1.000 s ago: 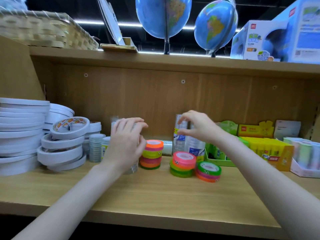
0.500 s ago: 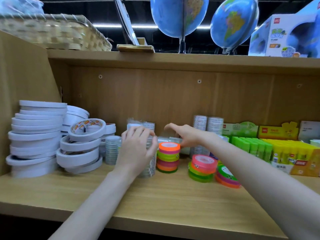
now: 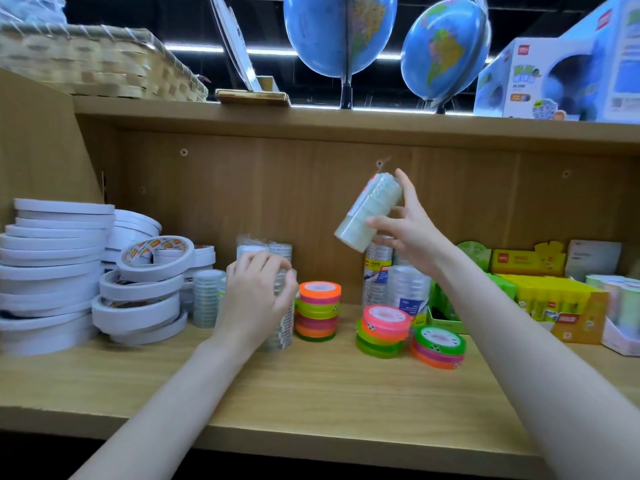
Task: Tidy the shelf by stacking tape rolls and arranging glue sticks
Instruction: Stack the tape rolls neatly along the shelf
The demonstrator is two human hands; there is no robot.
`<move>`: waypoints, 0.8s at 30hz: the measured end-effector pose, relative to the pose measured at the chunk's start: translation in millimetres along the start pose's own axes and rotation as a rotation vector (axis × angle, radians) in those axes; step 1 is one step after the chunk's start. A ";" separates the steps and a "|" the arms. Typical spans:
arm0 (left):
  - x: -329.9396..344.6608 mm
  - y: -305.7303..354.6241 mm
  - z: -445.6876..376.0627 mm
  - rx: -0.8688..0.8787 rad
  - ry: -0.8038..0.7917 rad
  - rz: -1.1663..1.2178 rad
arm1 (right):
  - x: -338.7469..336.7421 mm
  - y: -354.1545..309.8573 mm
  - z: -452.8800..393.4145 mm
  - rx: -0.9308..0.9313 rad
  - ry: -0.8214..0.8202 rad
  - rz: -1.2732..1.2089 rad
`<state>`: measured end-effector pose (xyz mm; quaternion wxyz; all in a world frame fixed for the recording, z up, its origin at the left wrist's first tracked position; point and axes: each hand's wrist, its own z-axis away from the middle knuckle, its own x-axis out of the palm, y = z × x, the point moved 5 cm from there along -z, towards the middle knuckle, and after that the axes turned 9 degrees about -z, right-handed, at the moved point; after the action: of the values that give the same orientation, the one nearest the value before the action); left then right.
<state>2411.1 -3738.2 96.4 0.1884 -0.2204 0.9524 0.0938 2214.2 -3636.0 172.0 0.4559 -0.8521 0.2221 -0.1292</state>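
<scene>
Head view: task partly done. White tape rolls (image 3: pixel 52 271) stacked at shelf (image 3: pixel 311 386) left; coloured rolls in three short stacks: one (image 3: pixel 317 310) centre, two (image 3: pixel 384 332) just beside each other to its right, not yet merged. Glue sticks (image 3: pixel 550 299) boxed at right, untouched. Left hand (image 3: pixel 258 296) clamped round clear tape pack (image 3: pixel 282 327) standing on shelf. Right hand (image 3: pixel 408 230) grips second clear pack (image 3: pixel 369 213), tilted, held in air above coloured rolls. Vs 0.5 s ago: right hand was reaching low & empty behind the stacks; now raised w/ pack. Left hand unchanged.
</scene>
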 end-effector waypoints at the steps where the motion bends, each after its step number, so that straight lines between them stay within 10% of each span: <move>1: 0.0 0.3 -0.2 0.000 -0.001 0.000 | 2.2 -0.9 1.9 -0.014 -0.035 0.064; 24: 1.9 -2.4 -0.4 -0.004 -0.003 0.016 | 38.5 37.5 -6.3 -0.116 -0.137 1.698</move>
<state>2410.4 -3741.2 95.8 0.1884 -0.2131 0.9537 0.0977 2235.2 -3677.9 144.9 0.3661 -0.4249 0.7637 0.3198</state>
